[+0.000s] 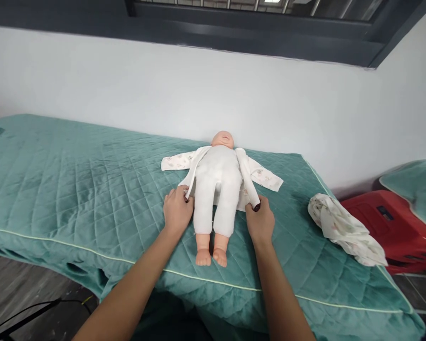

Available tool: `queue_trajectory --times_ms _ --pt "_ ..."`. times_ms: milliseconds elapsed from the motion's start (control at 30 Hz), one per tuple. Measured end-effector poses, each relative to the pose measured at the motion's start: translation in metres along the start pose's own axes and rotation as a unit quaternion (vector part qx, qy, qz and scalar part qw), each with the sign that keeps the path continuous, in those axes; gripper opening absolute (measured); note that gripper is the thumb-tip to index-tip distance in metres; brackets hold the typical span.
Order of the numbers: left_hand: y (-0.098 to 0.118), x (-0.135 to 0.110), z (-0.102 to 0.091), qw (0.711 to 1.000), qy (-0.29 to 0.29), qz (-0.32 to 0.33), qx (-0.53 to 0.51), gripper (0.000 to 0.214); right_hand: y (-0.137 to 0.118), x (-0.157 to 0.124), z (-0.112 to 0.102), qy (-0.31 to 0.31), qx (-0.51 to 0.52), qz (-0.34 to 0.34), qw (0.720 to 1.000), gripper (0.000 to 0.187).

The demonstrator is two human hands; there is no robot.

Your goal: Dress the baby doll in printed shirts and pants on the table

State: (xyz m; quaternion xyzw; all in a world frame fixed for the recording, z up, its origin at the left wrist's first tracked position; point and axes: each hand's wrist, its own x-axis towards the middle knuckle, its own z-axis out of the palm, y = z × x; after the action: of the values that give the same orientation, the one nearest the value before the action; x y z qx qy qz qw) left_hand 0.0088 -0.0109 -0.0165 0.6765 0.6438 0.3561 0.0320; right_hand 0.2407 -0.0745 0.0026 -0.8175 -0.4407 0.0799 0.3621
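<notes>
A baby doll [219, 173] with a white fabric body lies on its back, its bare feet toward me and its head by the wall. Under it is spread a white printed baby shirt [264, 176], open at the front, with both sleeves stretched out to the sides. My left hand [177, 208] pinches the shirt's lower left front corner beside the doll's leg. On the other side, my right hand [261, 219] is closed on the lower right front edge. The doll's arms are not visible.
The doll rests on a bed with a green quilted cover [92, 189], set against a white wall [163, 90]. At the right edge lies a crumpled printed cloth [344, 229], next to a red plastic stool [383, 213]. A dark cable [39, 305] runs at lower left.
</notes>
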Motion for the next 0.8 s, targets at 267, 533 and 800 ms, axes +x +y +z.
queue_trajectory --times_ms 267,533,800 --pt "-0.004 -0.002 -0.002 0.995 0.029 -0.013 -0.092 0.019 0.01 -0.014 -0.007 0.006 0.08 -0.01 0.997 0.044" --pt "-0.022 -0.036 -0.032 0.982 -0.012 0.108 -0.152 0.003 0.059 -0.011 -0.072 -0.083 0.11 -0.147 0.979 0.038" --pt "-0.004 -0.081 -0.068 0.891 -0.063 0.42 -0.16 0.027 0.129 0.075 -0.167 0.042 -0.256 -0.036 0.965 0.056"
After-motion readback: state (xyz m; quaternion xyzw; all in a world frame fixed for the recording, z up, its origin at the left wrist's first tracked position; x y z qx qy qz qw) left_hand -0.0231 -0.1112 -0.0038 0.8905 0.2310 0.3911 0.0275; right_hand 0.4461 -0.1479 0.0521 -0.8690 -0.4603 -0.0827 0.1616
